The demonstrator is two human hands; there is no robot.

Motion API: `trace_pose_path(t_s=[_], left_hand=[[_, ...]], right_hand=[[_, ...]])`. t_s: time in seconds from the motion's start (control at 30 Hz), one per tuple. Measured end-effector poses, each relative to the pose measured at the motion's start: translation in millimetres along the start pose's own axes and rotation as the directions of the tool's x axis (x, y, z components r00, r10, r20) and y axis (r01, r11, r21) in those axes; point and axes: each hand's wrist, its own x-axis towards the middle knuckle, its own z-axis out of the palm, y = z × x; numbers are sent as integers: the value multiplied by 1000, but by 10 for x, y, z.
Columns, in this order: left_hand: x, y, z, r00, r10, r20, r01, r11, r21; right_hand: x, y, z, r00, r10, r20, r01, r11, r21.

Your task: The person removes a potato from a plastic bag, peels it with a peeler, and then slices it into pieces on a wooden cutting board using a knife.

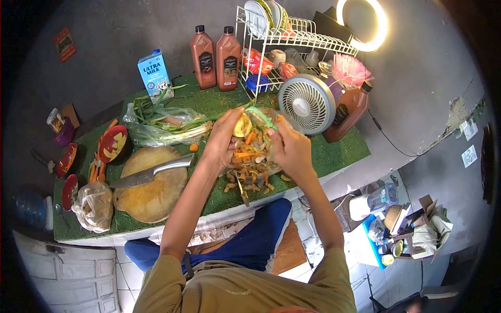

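My left hand [221, 136] is closed around a peeled yellow potato [242, 126], held up over a heap of peelings [249, 166]. In my right hand [290, 146] is a green-handled peeler [262, 116], its head close to the potato. Orange and brown scraps make up the heap, which lies on the green mat [339, 151] below both hands. Left of my left forearm, a large knife [151, 172] rests across a round wooden cutting board [148, 198].
A bag of spring onions [162, 122] lies behind the board. Red bowls [112, 143], carrots [95, 169] and a tied plastic bag [94, 206] stand to the left. Behind are a milk carton [155, 75], sauce bottles [228, 60], a dish rack [308, 34] and a fan [307, 104].
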Motion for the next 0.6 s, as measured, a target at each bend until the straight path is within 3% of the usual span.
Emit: trace_pose_path(t_s=[0.2,0.33,0.43,0.53,0.6], left_hand=[[23,-126,1,978,-143,148,189,913,-361],[-5,-152,5,996,-49,71,62,980,-191],[-58,-151,64,998,-58,10,58,981,-184],[-116,-100,30,992,45,121,-18,977,-211],[-193,-25,21,995,30,100,-15,989,-144]], right_hand=[[-108,-287,110,998,-55,0,54,991,122],[-110,-264,73,994,23,105,-33,994,100],[-140,-308,151,992,-124,-26,126,989,83],[-100,-204,57,999,35,7,-35,999,13],[-23,16,-35,993,113,-27,-113,993,-27]])
